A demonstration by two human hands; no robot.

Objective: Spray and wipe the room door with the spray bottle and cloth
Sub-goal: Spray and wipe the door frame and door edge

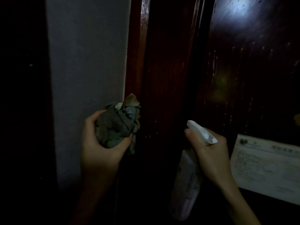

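The dark reddish wooden door (253, 65) fills the right side, wet with drops and run marks. Its frame (164, 70) stands to the left of it. My left hand (99, 145) grips a bunched grey-blue cloth (117, 125), held up close to the frame's left edge. My right hand (209, 151) holds a white spray bottle (186, 181) by the neck, a finger at the trigger; its white head (201, 133) points up and left toward the frame.
A grey wall (87, 78) runs down the left of the frame, with darkness beyond it. A white printed paper notice (266, 168) is stuck on the door at lower right. The scene is dim, with a light glare at the door's top.
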